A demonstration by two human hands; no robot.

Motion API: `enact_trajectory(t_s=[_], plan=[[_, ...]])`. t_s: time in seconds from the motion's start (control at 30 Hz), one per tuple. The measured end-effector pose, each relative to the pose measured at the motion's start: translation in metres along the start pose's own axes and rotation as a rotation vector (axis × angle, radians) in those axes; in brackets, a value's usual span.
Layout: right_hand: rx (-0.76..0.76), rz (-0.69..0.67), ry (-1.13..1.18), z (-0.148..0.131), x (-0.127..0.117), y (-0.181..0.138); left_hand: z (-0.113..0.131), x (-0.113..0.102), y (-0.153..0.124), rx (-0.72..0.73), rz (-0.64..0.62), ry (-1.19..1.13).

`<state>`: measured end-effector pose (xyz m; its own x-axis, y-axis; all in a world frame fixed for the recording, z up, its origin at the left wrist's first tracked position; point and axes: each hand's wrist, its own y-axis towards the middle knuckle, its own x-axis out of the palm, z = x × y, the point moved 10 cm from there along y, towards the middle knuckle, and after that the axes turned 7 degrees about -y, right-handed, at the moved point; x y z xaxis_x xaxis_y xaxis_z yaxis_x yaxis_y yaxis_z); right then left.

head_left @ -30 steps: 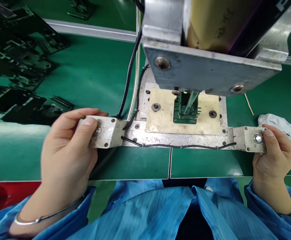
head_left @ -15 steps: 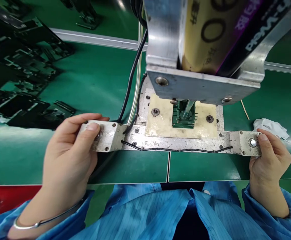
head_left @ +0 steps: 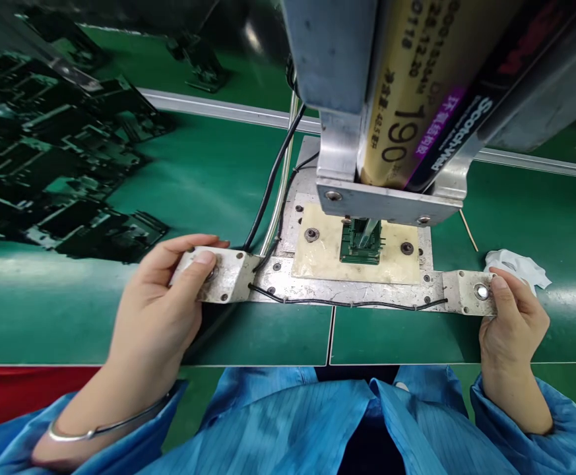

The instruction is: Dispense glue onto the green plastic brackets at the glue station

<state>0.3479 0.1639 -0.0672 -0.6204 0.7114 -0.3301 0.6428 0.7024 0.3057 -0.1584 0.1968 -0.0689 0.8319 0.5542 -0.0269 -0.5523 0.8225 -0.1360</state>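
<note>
Left hand [head_left: 161,310] rests on the left grey metal button block [head_left: 218,276], thumb over its button. Right hand [head_left: 510,323] lies loosely on the right grey metal button block [head_left: 468,292], thumb just beside the shiny round button [head_left: 480,291]; contact unclear. Neither hand grips anything. Beyond, the small green plastic part [head_left: 360,241] sits in the cream fixture plate [head_left: 317,254] under the adhesive dispenser cartridge [head_left: 406,105]. Judgement: press both buttons together, fingers outside the nozzle zone.
</note>
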Motion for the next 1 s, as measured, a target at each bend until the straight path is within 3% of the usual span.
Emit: enact_trajectory(t_s=[0.33,0.53,0.8,0.87,0.93,1.0], plan=[[-0.009,-0.013,-0.034,0.005,0.002,0.002,-0.007,-0.005,0.008,0.012,-0.020,-0.002],[0.168,0.093,0.139,0.015,-0.005,0.001,-0.006,-0.002,0.006,0.008,-0.016,-0.012],[0.151,0.160,0.227,0.014,-0.020,0.005,-0.003,0.000,0.004,0.042,-0.022,0.039],[0.082,0.221,0.168,0.001,-0.034,0.007,0.010,-0.008,0.003,0.194,0.030,0.132],[-0.053,0.312,0.110,-0.024,-0.052,0.004,0.040,-0.017,-0.011,0.548,0.134,0.207],[-0.143,0.340,0.062,-0.049,-0.060,-0.004,0.068,-0.018,-0.044,0.955,0.183,0.213]])
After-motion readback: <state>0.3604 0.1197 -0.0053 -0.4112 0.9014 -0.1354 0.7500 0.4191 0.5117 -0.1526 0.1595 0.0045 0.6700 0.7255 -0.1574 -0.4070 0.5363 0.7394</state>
